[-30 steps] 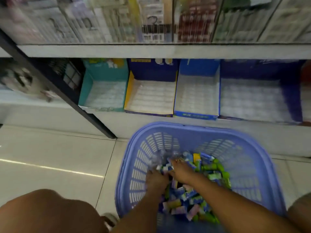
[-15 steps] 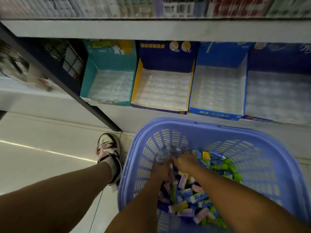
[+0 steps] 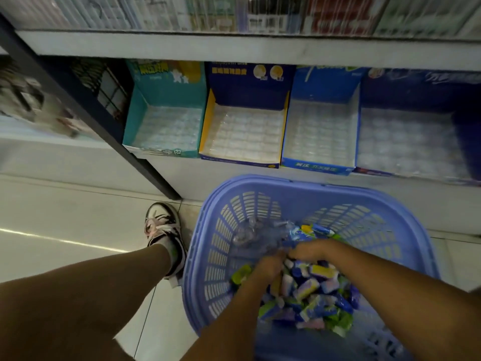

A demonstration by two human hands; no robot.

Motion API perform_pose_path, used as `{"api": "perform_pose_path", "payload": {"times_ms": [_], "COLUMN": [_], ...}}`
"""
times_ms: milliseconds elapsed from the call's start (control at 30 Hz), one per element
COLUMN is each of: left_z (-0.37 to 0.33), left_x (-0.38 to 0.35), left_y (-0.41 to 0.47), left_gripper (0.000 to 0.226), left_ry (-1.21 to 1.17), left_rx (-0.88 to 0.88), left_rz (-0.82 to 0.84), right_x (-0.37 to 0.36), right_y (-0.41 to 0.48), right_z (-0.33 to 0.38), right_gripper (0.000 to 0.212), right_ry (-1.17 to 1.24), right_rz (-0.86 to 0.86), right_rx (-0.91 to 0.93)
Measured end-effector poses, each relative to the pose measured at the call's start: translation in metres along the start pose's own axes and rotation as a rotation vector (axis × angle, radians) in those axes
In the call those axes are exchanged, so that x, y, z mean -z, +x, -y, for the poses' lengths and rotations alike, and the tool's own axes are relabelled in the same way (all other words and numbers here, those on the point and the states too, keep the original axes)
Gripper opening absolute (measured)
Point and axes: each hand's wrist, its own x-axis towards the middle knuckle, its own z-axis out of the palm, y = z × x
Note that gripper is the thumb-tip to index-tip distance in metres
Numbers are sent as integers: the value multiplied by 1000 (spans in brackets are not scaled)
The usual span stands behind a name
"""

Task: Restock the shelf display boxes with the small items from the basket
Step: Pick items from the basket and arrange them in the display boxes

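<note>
Fingers of left hand (image 3: 268, 265) and right hand (image 3: 311, 250) sit among small items (image 3: 316, 285) in the basket (image 3: 208, 256); cannot tell whether they grasp.

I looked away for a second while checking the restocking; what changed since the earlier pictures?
A leg and shoe came into view left of the basket. The left hand and right hand stayed down among the small items; nothing was lifted out. The display boxes still hold none.
</note>
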Motion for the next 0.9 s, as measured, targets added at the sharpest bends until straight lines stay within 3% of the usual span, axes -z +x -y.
{"api": "perform_pose_path", "payload": {"times_ms": [167, 233, 333, 467, 567, 600, 667, 700, 767, 900], "left_z": [18, 26, 31, 19, 10, 11, 15, 17, 15, 11], "left_x": [-53, -64, -62, -60, -57, -56, -53, -53, -60, -61], "left_y": [-26, -32, -26, -25, -25, -22, -19, -19, -17, -10], "left_gripper": [49, 59, 67, 53, 36, 31, 24, 23, 22, 19], "left_ry": [392, 660, 899, 615, 284, 214, 252, 292, 364, 399], "left_rx": [-160, -287, -324, -304, -293, -272, -253, -261, -296, -252], "left_rz": [150, 184, 249, 253, 180, 183, 187, 180, 111, -54], "right_x": [-18, -33, -60, -78, -66, -56, -29, -15, 2, -7], "right_y": [-60, -79, -91, -93, -95, -97, -95, -88, -65, -8], "right_z": [-37, -48, -64, -74, -67, -62, -47, -41, -31, -15], "right_gripper": [38, 36, 57, 72, 78, 65, 9, 18, 12, 60], "right_ry": [-62, -149, -367, -387, -310, -273, -299, -300, -237, 2], "right_rz": [26, 4, -116, -203, -111, -78, -230, -377, -576, -519], "right_rx": [0, 45, 82, -56, -164, -203, -228, -235, -121, 31]}}
